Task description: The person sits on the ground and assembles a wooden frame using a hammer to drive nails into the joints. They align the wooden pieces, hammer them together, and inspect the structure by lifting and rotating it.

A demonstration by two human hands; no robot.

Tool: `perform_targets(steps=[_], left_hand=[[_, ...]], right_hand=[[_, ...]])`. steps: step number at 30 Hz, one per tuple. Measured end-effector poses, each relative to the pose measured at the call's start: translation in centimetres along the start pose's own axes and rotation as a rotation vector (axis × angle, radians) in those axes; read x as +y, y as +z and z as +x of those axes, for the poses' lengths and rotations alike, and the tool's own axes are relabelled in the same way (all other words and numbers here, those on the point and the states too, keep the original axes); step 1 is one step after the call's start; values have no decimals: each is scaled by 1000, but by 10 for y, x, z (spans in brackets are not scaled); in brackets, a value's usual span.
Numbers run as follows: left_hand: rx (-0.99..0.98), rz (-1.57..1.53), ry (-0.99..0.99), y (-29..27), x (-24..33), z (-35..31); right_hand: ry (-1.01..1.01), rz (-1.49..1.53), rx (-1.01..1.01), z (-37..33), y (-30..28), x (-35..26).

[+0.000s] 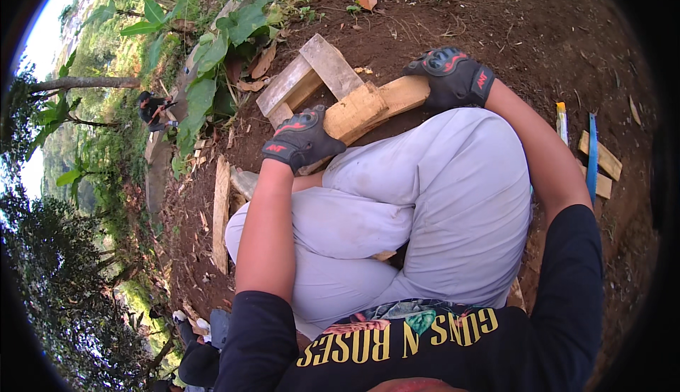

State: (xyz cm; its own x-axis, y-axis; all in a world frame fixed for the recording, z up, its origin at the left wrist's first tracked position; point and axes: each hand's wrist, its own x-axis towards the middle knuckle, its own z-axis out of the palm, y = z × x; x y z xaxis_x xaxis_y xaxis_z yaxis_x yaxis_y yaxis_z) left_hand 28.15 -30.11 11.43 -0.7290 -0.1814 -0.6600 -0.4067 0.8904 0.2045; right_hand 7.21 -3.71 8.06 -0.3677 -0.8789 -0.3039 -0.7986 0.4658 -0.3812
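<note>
A small frame of rough wooden pieces (331, 65) rests on the soil just beyond my bent knees. My left hand (303, 137), in a black glove with red marks, is closed round its near left part, beside a thick light wooden block (356, 112). From that block a wooden bar (405, 94) runs to the right. My right hand (450, 79), gloved alike, wraps the bar's right end, its fingertips hidden behind the wood. The frame's lower edge is partly covered by my left hand and my pale trousers (453, 172).
To my right lie a long blue strip (592, 158), a yellow-tipped stick-like item (562, 121) and wood offcuts (605, 157). A plank (221, 211) lies left of my legs. Leafy plants (212, 55) border the bare soil. Another person (152, 111) is farther off, with more people at lower left.
</note>
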Motion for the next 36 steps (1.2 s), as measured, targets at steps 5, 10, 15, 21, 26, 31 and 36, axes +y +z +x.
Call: perform_targets(steps=[5, 10, 15, 21, 26, 31, 36], left_hand=[[-15, 17, -3, 3, -2, 4], [-19, 25, -18, 1, 0, 3], [-22, 32, -9, 0, 1, 4], [-4, 105, 32, 10, -12, 12], [-17, 105, 23, 11, -10, 14], [-22, 84, 7, 12, -9, 13], [-76, 57, -23, -1, 1, 4]], right_hand=[[-8, -83, -26, 12, 3, 7], [-4, -59, -9, 0, 3, 11], [13, -32, -54, 7, 5, 6], [-90, -63, -87, 19, -1, -4], [-116, -39, -35, 20, 11, 8], [-58, -31, -28, 12, -2, 0], [107, 3, 165, -8, -8, 4]])
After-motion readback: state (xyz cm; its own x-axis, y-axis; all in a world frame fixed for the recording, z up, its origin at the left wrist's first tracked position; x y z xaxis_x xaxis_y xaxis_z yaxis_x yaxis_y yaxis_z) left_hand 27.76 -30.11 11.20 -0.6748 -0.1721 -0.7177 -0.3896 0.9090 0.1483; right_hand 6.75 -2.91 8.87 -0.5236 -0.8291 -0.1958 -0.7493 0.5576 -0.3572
